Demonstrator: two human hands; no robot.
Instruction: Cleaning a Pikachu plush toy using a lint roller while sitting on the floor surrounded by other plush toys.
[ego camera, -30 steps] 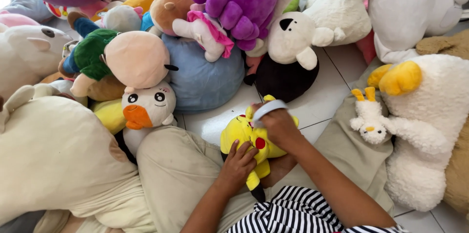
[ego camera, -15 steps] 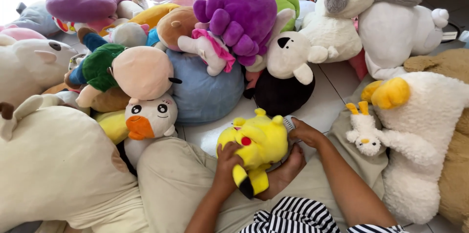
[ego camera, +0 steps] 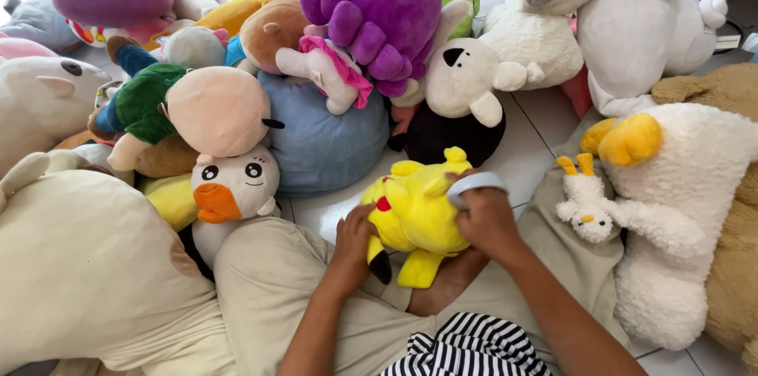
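Observation:
A small yellow plush toy (ego camera: 414, 206) with a red cheek and black-tipped tail lies on my lap. My left hand (ego camera: 353, 240) grips its lower left side near the tail. My right hand (ego camera: 485, 222) is closed around a small grey-white brush (ego camera: 474, 183) pressed against the toy's upper right side, by its ear. Both forearms reach in from the bottom of the view, above a black-and-white striped cloth (ego camera: 470, 348).
Plush toys crowd the tiled floor (ego camera: 529, 135): a purple one (ego camera: 379, 9), a blue round cushion (ego camera: 324, 135), a white duck-faced toy (ego camera: 233, 187), a big cream plush (ego camera: 87, 265) at left, a white bird with yellow beak (ego camera: 679, 187) at right, a small white chick (ego camera: 588, 202).
The yellow toy has been turned, its red cheek now facing left. My right hand with the brush rose from its right side onto its top. My left hand stayed at the tail end.

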